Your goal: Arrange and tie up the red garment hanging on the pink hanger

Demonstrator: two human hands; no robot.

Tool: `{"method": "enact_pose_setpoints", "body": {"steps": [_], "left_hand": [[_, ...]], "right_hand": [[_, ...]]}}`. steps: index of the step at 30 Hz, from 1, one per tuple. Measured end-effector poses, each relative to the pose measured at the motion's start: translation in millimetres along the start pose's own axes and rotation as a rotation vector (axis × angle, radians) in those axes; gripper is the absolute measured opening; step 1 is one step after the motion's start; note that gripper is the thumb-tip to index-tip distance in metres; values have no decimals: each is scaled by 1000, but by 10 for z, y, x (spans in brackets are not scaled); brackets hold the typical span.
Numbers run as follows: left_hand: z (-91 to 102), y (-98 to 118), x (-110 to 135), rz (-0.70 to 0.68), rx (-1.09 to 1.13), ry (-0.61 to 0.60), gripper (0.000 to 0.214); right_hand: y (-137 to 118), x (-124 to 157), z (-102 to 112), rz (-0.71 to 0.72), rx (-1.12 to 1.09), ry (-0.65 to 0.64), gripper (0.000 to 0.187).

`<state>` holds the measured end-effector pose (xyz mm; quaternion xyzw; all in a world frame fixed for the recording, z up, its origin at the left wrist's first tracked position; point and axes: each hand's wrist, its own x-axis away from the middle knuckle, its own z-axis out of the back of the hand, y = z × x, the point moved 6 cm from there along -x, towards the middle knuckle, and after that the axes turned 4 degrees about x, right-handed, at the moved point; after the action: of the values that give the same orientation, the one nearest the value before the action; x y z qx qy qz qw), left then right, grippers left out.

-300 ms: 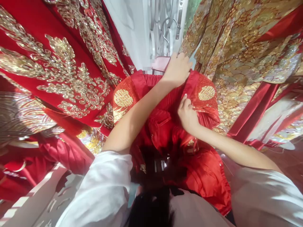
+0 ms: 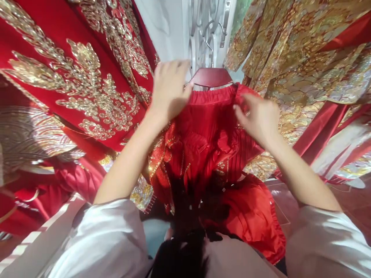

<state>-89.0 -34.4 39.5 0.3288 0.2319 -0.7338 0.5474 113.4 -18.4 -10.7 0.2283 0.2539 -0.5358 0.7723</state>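
In front of me a red garment (image 2: 207, 116) with a gathered neckline hangs on a dark red hanger (image 2: 213, 76) with a metal hook. My left hand (image 2: 171, 88) is at the left end of the hanger, open, its fingers stretched upward and thumb apart. Over at the right shoulder, my right hand (image 2: 262, 117) has its fingers and thumb curled around the cloth, slightly blurred. Below my left forearm, a glittery orange-red panel (image 2: 162, 162) with gold trim droops in folds. The gold emblems on the shoulders are hidden.
A red dress with gold beading (image 2: 95, 96) hangs on the left, and a gold scale-patterned garment (image 2: 292, 73) on the right. Several white hangers (image 2: 199, 27) are behind. Bright red cloth (image 2: 255, 220) hangs low, above a tiled floor (image 2: 279, 200).
My left hand has moved from the right of the neckline to the left shoulder. My right hand has moved up and outward. The glittery panel has slipped off the left shoulder, and more hanger shows.
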Motion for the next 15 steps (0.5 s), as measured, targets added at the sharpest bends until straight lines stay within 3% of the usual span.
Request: {"method": "enact_pose_setpoints", "body": {"steps": [2,5,7,11,15], "left_hand": [[-14,-293,141,112,69,-81,39],[-119,-500,249,106,176,-162,39],[-159,-540,263,76,201,-132,42],[-193,-603,184,138,225,-22,53],[-195,-549,-77,214,225,75,52]], "right_hand": [[83,-355,119,120,-137,83,35],[73,-822,25,270,-410,-10,17],[56,-1004,-75,236,-566,-68,29],[11,-1054,-127,165,-693,-57,44],[-24,-1027,-74,191,-538,-73,48]]}}
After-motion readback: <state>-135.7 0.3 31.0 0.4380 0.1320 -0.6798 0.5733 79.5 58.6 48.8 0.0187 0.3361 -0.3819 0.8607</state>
